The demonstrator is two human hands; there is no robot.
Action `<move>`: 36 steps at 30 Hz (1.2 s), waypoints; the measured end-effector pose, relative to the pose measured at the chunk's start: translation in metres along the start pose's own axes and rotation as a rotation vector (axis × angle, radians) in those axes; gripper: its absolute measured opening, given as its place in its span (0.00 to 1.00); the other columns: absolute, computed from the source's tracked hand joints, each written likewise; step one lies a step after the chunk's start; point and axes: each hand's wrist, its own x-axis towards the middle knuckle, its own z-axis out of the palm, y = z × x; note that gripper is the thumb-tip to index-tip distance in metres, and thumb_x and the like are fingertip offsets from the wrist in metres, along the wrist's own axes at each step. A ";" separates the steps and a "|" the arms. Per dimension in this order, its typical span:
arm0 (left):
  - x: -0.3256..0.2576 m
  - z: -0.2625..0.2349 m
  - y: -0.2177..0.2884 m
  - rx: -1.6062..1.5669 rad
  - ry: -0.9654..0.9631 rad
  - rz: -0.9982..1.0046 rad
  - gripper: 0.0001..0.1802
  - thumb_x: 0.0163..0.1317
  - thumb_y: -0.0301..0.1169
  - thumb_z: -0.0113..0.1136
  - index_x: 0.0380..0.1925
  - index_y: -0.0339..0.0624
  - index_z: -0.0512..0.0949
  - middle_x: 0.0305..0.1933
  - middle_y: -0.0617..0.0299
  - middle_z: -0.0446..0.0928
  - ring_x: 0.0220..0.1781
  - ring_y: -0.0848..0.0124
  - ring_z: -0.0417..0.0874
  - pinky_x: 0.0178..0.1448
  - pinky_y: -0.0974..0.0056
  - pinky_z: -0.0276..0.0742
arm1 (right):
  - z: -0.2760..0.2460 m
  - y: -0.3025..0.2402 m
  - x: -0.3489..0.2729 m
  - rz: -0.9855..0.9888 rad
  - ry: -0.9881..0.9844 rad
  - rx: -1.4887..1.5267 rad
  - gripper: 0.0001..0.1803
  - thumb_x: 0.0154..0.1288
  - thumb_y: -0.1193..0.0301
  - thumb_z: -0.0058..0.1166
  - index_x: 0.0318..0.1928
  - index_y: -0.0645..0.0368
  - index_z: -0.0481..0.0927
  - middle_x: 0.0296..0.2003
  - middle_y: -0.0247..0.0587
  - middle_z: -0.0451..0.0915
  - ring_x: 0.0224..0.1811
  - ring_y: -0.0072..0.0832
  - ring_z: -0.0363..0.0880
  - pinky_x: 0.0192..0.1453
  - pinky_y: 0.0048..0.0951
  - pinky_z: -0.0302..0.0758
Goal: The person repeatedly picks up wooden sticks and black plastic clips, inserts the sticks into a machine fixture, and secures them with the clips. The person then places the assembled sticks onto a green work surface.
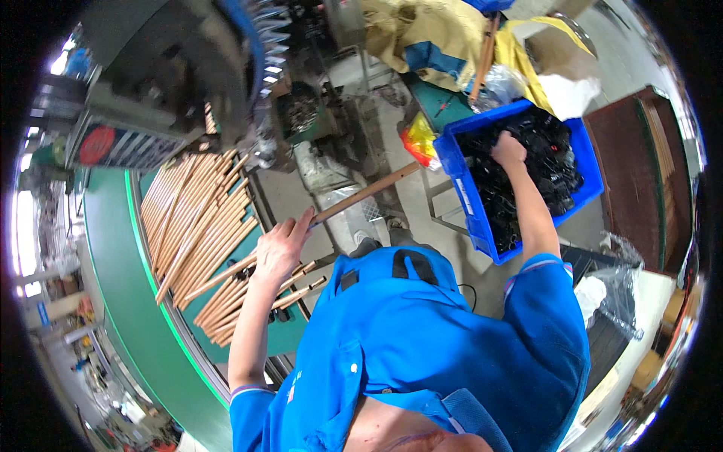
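My left hand (282, 245) is closed around a long wood-coloured rod (369, 193). The rod slants up to the right, and a small dark hole shows near its far end. Its lower part passes over a pile of similar rods (192, 218) on the green conveyor table at my left. To the right, my right hand (510, 151) reaches into a blue plastic bin (482, 218) filled with glossy black plastic parts (544, 154). The fingers there are curled down among the parts, so what they pinch is hidden.
A dark machine (173, 83) stands over the far end of the green conveyor (120, 256). Beyond the bin lie a yellow sack (527, 64), a tan sack (422, 34) and a red-yellow plastic bag (419, 141). A brown panel (629, 173) leans at the right.
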 end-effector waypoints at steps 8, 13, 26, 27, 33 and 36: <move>-0.018 0.006 -0.015 -0.155 0.040 -0.114 0.14 0.60 0.31 0.61 0.46 0.42 0.75 0.30 0.56 0.75 0.31 0.57 0.80 0.32 0.55 0.75 | -0.054 -0.081 -0.123 -0.362 -0.264 1.572 0.28 0.54 0.84 0.53 0.58 0.59 0.74 0.46 0.38 0.80 0.42 0.25 0.80 0.42 0.25 0.78; -0.032 0.005 -0.028 -0.241 0.019 -0.188 0.14 0.60 0.30 0.59 0.46 0.43 0.74 0.31 0.55 0.75 0.32 0.55 0.80 0.32 0.54 0.75 | -0.075 -0.138 -0.166 -0.372 -0.753 1.749 0.20 0.58 0.83 0.49 0.51 0.56 0.75 0.47 0.40 0.80 0.48 0.33 0.82 0.32 0.26 0.79; -0.057 0.013 -0.047 -0.346 -0.011 -0.242 0.13 0.67 0.38 0.53 0.45 0.43 0.74 0.32 0.53 0.76 0.35 0.52 0.79 0.37 0.51 0.75 | -0.073 -0.216 -0.189 -0.688 -0.547 1.516 0.13 0.65 0.81 0.47 0.50 0.62 0.74 0.41 0.37 0.77 0.37 0.22 0.78 0.43 0.26 0.79; -0.059 0.012 -0.051 -0.356 -0.010 -0.245 0.13 0.67 0.38 0.52 0.45 0.43 0.74 0.32 0.52 0.76 0.35 0.51 0.79 0.38 0.51 0.75 | -0.075 -0.218 -0.186 -0.772 -0.509 1.407 0.13 0.65 0.81 0.47 0.50 0.62 0.74 0.40 0.37 0.77 0.38 0.22 0.78 0.43 0.26 0.78; -0.052 -0.001 -0.075 -0.477 -0.213 -0.255 0.19 0.68 0.48 0.49 0.35 0.44 0.75 0.27 0.48 0.78 0.34 0.47 0.80 0.36 0.47 0.75 | -0.098 -0.237 -0.205 -0.742 -1.090 1.299 0.18 0.62 0.75 0.54 0.53 0.64 0.74 0.44 0.38 0.79 0.43 0.26 0.80 0.49 0.29 0.78; -0.052 -0.004 -0.073 -0.305 -0.201 -0.217 0.20 0.67 0.50 0.50 0.32 0.45 0.73 0.28 0.54 0.78 0.32 0.50 0.81 0.33 0.49 0.77 | -0.091 -0.240 -0.185 -0.963 -0.813 0.868 0.20 0.60 0.66 0.60 0.51 0.62 0.77 0.37 0.41 0.81 0.44 0.33 0.81 0.50 0.33 0.76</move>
